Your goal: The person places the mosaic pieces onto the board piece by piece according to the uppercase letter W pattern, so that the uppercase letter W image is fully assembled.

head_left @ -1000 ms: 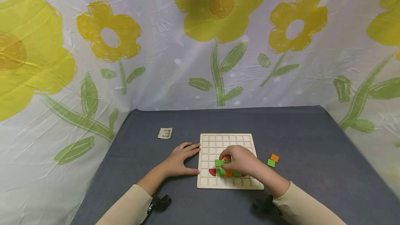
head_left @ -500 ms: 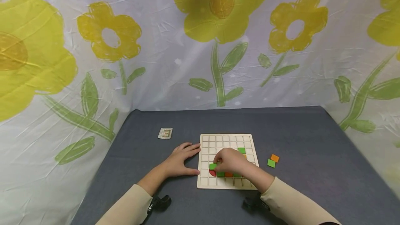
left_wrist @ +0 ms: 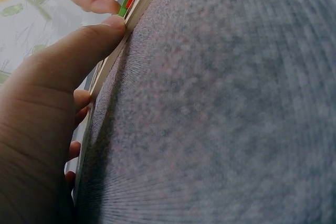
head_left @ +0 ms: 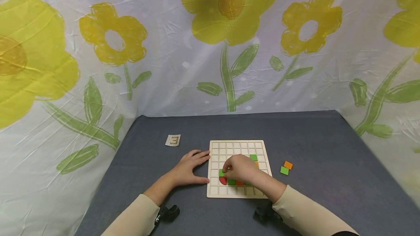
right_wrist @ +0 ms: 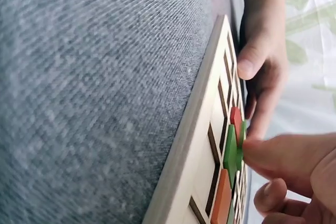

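Note:
A pale wooden grid board (head_left: 226,191) lies on the table. My left hand (head_left: 193,168) rests at its left edge, fingers spread and thumb tip touching the rim. My right hand (head_left: 242,167) is over the board and pinches a green square tile (head_left: 221,173) between thumb and fingers. That tile lies in the cell just behind a red rounded piece (head_left: 222,180). Along the red piece's row are a green tile (head_left: 231,182) and an orange tile (head_left: 240,183). Another green tile (head_left: 253,157) sits farther back. My right hand covers part of the pattern.
To the right of the board, a loose orange tile (head_left: 288,165) and a loose green tile (head_left: 284,170) lie on the dark grey table cloth (head_left: 315,192). A small printed grid card (head_left: 172,140) is at the back left. A flowered curtain (head_left: 170,46) hangs behind the table.
My right hand has moved left across the board with the green tile, uncovering the tiles at the back right. The tile now lies squarer, behind the red piece. My left hand has stayed put.

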A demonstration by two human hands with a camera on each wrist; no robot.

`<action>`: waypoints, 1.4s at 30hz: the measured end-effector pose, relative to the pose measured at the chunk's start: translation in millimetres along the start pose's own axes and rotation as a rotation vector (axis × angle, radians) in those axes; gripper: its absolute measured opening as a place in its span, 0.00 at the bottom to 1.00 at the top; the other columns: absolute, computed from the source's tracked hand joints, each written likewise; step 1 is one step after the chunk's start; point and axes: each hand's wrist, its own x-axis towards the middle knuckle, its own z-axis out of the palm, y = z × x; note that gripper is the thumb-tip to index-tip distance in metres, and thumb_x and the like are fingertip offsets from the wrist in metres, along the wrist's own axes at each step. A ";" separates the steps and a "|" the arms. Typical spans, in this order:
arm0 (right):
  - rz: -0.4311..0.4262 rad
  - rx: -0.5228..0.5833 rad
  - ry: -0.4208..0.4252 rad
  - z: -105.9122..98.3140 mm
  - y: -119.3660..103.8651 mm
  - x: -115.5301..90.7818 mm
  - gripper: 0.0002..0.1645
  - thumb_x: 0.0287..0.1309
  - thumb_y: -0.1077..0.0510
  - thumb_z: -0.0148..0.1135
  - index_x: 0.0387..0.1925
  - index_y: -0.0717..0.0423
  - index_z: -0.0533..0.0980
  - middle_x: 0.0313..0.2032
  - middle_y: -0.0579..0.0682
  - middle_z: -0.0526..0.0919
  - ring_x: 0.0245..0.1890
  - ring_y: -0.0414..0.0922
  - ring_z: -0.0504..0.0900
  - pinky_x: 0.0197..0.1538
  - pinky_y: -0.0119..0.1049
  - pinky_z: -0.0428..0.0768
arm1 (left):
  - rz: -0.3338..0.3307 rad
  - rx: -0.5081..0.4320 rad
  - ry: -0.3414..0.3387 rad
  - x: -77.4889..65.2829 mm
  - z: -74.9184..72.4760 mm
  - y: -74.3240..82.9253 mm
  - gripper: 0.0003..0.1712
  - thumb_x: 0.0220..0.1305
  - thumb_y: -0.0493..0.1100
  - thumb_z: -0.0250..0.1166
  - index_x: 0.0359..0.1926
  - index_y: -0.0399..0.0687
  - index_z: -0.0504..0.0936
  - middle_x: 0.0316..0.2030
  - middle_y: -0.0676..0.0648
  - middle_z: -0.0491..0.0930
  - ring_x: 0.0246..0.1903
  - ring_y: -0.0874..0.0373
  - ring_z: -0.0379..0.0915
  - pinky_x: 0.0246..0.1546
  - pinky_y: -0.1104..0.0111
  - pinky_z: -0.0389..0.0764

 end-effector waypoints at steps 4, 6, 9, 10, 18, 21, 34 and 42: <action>0.027 -0.026 0.008 0.8 -0.3 2.5 0.03 0.56 0.58 0.76 0.33 0.47 0.89 0.32 0.39 0.87 0.29 0.36 0.78 0.35 0.38 0.79 | 0.005 -0.006 0.004 -0.1 0.3 -0.3 0.53 0.58 0.72 0.70 0.78 0.54 0.67 0.78 0.54 0.58 0.75 0.44 0.51 0.69 0.38 0.53; 0.038 -0.035 0.006 1.1 -0.3 3.3 0.03 0.56 0.58 0.76 0.32 0.46 0.89 0.31 0.38 0.86 0.29 0.37 0.78 0.35 0.38 0.79 | 0.006 -0.004 0.004 0.0 0.3 -0.4 0.53 0.58 0.72 0.70 0.78 0.54 0.67 0.78 0.54 0.58 0.75 0.44 0.51 0.69 0.38 0.53; 0.042 -0.036 0.006 0.5 -0.3 3.4 0.03 0.56 0.58 0.76 0.32 0.46 0.89 0.31 0.38 0.86 0.29 0.37 0.78 0.35 0.39 0.78 | 0.003 0.003 0.002 0.5 0.8 -0.6 0.53 0.58 0.73 0.69 0.78 0.55 0.66 0.78 0.54 0.58 0.75 0.45 0.50 0.69 0.38 0.53; 0.036 -0.036 0.008 0.6 0.1 3.2 0.03 0.56 0.58 0.76 0.32 0.46 0.89 0.31 0.38 0.85 0.29 0.37 0.78 0.35 0.39 0.78 | 0.002 0.006 0.001 0.7 0.9 -0.6 0.53 0.58 0.73 0.69 0.78 0.55 0.66 0.78 0.55 0.58 0.75 0.45 0.50 0.69 0.38 0.53; 0.050 0.066 0.041 -5.7 5.6 -8.0 0.03 0.60 0.54 0.72 0.31 0.47 0.88 0.25 0.36 0.81 0.22 0.37 0.75 0.29 0.37 0.74 | -0.011 0.001 -0.006 0.4 1.4 0.8 0.53 0.58 0.73 0.69 0.78 0.55 0.66 0.78 0.55 0.58 0.76 0.44 0.49 0.69 0.38 0.52; 0.067 0.090 0.071 -10.7 9.1 -16.7 0.04 0.61 0.53 0.72 0.32 0.47 0.87 0.25 0.36 0.80 0.23 0.38 0.74 0.29 0.38 0.73 | -0.014 0.004 -0.009 -0.3 1.2 1.7 0.53 0.58 0.72 0.70 0.78 0.55 0.66 0.78 0.54 0.58 0.76 0.44 0.49 0.69 0.38 0.52; 0.144 0.199 0.192 -34.3 51.5 -67.1 0.08 0.64 0.55 0.71 0.42 0.53 0.87 0.24 0.42 0.75 0.16 0.37 0.65 0.23 0.33 0.66 | -0.007 0.011 -0.013 -0.5 1.0 0.9 0.54 0.58 0.72 0.70 0.78 0.54 0.65 0.78 0.54 0.57 0.76 0.44 0.49 0.69 0.38 0.51; 0.244 0.215 0.248 -54.7 79.8 -91.8 0.09 0.63 0.57 0.71 0.44 0.56 0.87 0.24 0.44 0.73 0.20 0.41 0.67 0.23 0.34 0.66 | 0.001 0.002 -0.006 -0.4 0.3 -0.3 0.54 0.58 0.72 0.70 0.78 0.53 0.65 0.78 0.53 0.58 0.75 0.43 0.50 0.69 0.37 0.52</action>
